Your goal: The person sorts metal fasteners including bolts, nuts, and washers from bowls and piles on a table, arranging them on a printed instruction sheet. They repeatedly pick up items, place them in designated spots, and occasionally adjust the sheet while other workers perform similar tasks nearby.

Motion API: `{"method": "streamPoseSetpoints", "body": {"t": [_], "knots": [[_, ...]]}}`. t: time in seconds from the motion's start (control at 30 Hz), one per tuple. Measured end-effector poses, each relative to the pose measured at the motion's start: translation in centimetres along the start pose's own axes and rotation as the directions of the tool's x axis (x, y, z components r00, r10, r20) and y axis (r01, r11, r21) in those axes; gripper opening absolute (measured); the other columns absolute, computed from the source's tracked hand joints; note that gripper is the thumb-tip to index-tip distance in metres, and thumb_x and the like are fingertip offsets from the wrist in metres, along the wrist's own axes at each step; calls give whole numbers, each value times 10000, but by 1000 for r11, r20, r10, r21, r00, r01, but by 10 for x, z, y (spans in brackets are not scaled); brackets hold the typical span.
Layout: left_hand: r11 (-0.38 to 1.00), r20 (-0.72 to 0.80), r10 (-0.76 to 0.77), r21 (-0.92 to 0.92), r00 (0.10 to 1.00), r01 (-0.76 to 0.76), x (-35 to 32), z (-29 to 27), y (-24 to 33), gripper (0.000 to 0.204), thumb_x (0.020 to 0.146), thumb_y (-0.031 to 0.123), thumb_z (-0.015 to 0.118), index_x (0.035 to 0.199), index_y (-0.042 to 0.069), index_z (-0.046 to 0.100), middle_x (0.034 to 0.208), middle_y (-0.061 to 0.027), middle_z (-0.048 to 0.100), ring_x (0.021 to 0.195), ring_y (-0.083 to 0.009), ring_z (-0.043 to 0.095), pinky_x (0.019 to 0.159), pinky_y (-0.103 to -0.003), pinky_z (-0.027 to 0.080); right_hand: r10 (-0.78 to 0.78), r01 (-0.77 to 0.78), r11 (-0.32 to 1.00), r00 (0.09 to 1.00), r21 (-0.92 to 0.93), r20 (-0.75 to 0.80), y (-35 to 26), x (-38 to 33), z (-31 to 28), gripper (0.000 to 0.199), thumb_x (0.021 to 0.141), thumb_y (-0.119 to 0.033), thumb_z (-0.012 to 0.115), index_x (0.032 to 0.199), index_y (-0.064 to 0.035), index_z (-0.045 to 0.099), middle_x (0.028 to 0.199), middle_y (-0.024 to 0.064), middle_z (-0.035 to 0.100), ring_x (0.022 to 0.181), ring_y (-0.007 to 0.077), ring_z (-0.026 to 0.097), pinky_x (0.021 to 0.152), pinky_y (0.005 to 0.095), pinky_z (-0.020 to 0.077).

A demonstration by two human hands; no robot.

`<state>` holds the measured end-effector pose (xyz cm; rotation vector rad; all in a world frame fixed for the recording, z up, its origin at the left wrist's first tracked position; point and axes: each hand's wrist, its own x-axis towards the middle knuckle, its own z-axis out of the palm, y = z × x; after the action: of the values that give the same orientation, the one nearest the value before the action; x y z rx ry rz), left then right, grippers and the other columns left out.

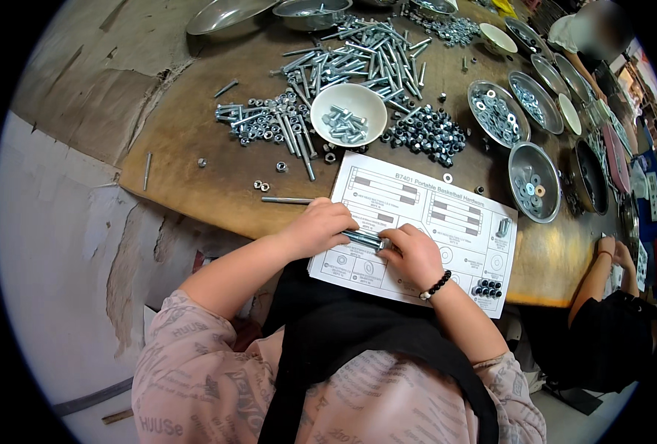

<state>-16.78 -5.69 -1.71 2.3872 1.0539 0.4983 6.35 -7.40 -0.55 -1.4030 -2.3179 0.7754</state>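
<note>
The bundle of bolts [364,237] is over the printed sheet [447,288] on the counter [195,189], clasped between the left hand [327,224] and the right hand [417,255], apparently for lining up, so the next move probably calls for keeping the ends even.

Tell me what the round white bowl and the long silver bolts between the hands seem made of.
Round white bowl: probably plastic, perhaps ceramic; the surface looks smooth, pale and evenly coloured.
Long silver bolts: likely steel, possibly zinc-plated; bright metallic highlights run along the shanks.
</note>
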Motion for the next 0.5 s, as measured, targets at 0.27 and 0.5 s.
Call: {"method": "streamPoseSetpoints", "body": {"t": [0.27,0.5], "knots": [[996,-228,-86,-4,970,87,-10,-9,-8,389,672,136,694,1038,85,572,1011,-79,545,888,-220,545,795,-344,416,59,-63,991,998,120,36,1,1,-9,258,711,-186,669,959,-139,614,760,54,544,688,223,560,603,328,456],[850,-462,-406,126,788,512,-61,-57,-73,322,685,43,656,996,63,572,959,-78,530,802,-194,566,692,-290,464,136,-93,945,984,312,-118,27,-9,-32,259,732,-100,666,976,-48,594,740,60,527,638,169,514,591,277,436]]}}
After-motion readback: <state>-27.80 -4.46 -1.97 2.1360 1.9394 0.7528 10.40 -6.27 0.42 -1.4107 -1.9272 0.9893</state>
